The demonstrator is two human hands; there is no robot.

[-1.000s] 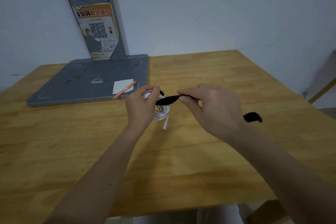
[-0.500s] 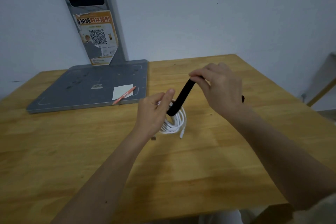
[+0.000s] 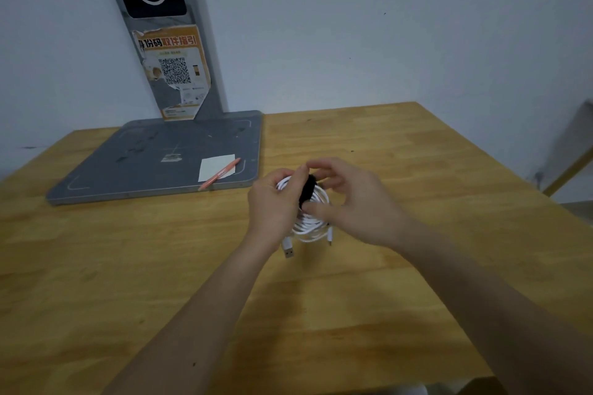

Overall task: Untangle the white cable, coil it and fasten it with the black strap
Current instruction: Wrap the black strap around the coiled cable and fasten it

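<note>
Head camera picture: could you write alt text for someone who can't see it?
Two bare hands hold a coiled white cable above a wooden table; the left hand grips the coil while the right hand wraps a black strap around it. Behind lie a grey base plate, a white note and an orange pen.

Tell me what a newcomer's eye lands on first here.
At the table's middle, the left hand and right hand hold a coiled white cable with a black strap around it. Back left, a grey stand bears an orange poster, with a pen and a paper on its base.
</note>
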